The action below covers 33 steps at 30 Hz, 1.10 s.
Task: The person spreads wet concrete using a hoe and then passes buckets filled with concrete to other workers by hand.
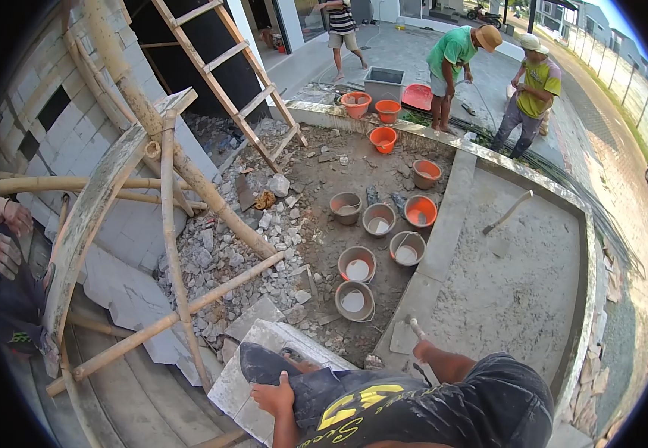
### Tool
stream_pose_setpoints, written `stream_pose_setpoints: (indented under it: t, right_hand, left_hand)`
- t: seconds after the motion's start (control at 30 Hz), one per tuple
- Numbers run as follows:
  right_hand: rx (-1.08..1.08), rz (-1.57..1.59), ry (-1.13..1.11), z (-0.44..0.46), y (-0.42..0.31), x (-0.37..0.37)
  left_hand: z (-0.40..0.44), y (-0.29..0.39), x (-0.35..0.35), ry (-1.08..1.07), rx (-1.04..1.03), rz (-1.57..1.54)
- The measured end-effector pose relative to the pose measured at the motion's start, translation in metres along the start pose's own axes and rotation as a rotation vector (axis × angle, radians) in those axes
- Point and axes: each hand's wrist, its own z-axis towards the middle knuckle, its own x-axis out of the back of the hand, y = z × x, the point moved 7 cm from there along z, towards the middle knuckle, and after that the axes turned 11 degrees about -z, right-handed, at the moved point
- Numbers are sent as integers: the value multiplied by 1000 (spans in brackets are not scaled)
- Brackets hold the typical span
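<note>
At the bottom of the head view, my left hand (273, 396) lies on my dark trouser leg (260, 364), thumb apart from the other fingers, holding nothing. My right hand (421, 349) reaches out to the low concrete edge beside the wet grey mortar bed (518, 246). It looks closed around a hand tool with a pale handle (413, 324); the working end is hard to make out. A light block (286, 347) is beside my leg. A long-handled hoe (508, 211) stands in the mortar, its head partly sunk.
Several orange and grey-coated buckets (383, 140) stand on the dirt floor. Broken rubble (223, 250) lies left of them, below a wooden ladder (234, 75). Bamboo scaffolding (167, 224) crosses the left side, where another person's hands (7, 231) show. Co-workers (451, 71) stand beyond the low wall (324, 116).
</note>
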Motion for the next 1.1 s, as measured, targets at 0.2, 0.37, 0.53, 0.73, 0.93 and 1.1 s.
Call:
stream_pose_setpoints:
  t: [0.2, 0.37, 0.53, 0.73, 0.93, 1.1]
  right_hand:
    - [-75, -128, 67, -22, -27, 2]
    - [-101, -26, 32, -35, -40, 12]
    - [-26, -77, 28, -32, -59, 20]
    - [48, -31, 28, 1, -69, 8]
    - [89, -120, -78, 14, -67, -4]
    - [89, -181, -85, 31, -73, -14]
  left_hand:
    - [0, 2, 1, -15, 30, -12]
    - [0, 2, 3, -4, 53, -28]
    - [0, 2, 3, 26, 70, -12]
    - [2, -1, 3, 28, 72, -12]
    - [5, -4, 0, 44, 83, -26]
    - [1, 2, 3, 51, 84, -21]
